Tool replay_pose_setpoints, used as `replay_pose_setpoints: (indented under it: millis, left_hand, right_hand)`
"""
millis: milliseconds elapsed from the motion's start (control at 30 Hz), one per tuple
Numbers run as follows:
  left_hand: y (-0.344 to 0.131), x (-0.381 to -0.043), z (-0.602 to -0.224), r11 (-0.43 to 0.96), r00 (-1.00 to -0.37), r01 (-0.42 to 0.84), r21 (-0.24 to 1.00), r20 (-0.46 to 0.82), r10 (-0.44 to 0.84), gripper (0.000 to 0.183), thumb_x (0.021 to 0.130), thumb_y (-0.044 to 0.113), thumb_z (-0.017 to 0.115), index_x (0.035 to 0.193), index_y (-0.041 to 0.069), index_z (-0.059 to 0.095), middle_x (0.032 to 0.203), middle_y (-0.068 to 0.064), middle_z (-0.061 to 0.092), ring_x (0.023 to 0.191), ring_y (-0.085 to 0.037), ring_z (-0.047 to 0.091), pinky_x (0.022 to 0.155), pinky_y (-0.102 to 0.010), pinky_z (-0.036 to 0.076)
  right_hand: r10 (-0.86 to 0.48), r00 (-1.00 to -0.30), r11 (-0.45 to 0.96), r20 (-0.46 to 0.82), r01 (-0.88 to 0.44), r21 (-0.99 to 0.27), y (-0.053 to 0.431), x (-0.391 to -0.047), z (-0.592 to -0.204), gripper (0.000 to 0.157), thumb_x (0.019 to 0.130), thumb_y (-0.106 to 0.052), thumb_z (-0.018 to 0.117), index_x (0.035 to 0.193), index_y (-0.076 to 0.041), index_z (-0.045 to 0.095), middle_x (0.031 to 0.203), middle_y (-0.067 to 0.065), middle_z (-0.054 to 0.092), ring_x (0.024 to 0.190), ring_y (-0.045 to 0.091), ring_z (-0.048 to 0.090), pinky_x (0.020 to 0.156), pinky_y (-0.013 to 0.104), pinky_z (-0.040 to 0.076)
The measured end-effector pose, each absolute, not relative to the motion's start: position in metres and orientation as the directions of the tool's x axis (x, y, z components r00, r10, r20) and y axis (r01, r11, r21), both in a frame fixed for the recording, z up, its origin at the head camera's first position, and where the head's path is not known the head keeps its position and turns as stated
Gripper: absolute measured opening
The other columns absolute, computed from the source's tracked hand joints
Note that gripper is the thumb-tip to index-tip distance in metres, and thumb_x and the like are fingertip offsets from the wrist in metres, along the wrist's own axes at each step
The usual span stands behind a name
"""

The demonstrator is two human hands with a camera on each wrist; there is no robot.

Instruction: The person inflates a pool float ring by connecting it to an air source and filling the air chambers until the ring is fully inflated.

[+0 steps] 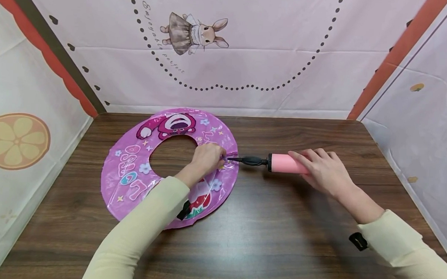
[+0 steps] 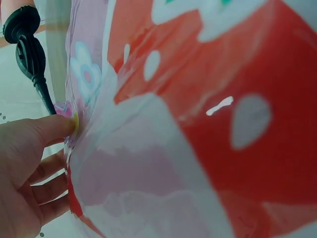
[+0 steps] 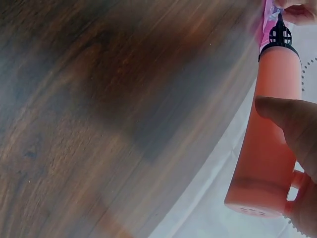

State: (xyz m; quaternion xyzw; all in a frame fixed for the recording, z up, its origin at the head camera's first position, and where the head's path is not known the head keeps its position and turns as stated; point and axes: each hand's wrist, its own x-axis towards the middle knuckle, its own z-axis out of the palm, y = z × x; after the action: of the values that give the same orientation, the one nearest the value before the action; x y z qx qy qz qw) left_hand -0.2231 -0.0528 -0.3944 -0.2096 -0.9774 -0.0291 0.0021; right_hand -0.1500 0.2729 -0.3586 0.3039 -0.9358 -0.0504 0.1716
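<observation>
A purple swim ring [image 1: 125, 193] with a bear, flowers and lettering lies on the left half of the table. At its right side my left hand [image 1: 207, 157] pinches the clear valve [image 3: 275, 12] between thumb and fingers. The black nozzle [image 1: 252, 160] of a pink hand pump [image 1: 287, 164] points left, its thin tip at the valve. My right hand [image 1: 327, 174] grips the pump's pink body, the thumb lying along it in the right wrist view. Up close in the left wrist view, the ring's printed film [image 2: 198, 148] looks creased near the pinched valve.
The dark wood-grain table [image 1: 264, 247] ends at a pale curtain [image 1: 266, 67] with a rabbit print. Similar cloth hangs along the left [image 1: 18, 198] and right [image 1: 427, 134] sides. A black strap piece [image 1: 358, 241] sits at the right sleeve.
</observation>
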Motion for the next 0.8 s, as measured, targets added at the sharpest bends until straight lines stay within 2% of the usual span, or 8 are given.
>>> replay_pose_setpoints:
  millis: [467, 800]
  left_hand:
    - [-0.051, -0.223, -0.394, 0.908, -0.908, 0.418, 0.009, 0.003, 0.418, 0.014, 0.079, 0.028, 0.071, 0.091, 0.022, 0.071, 0.083, 0.002, 0.064, 0.076, -0.019, 0.058, 0.063, -0.034, 0.05]
    - [-0.053, -0.224, -0.395, 0.912, -0.914, 0.406, 0.05, 0.011, 0.406, 0.015, 0.079, 0.028, 0.071, 0.094, 0.023, 0.072, 0.087, 0.003, 0.065, 0.078, -0.018, 0.06, 0.064, -0.033, 0.05]
  right_hand:
    - [-0.583, -0.771, 0.812, 0.255, -0.542, 0.217, 0.265, -0.152, -0.358, 0.072, 0.069, -0.025, 0.08, 0.132, -0.021, 0.047, 0.108, 0.011, 0.059, 0.097, 0.033, 0.055, 0.072, 0.05, 0.045]
    - [-0.638, -0.7, 0.768, 0.319, -0.549, 0.331, 0.256, -0.151, -0.345, 0.071, 0.066, -0.02, 0.08, 0.13, -0.022, 0.05, 0.099, 0.012, 0.057, 0.09, 0.035, 0.053, 0.065, 0.046, 0.043]
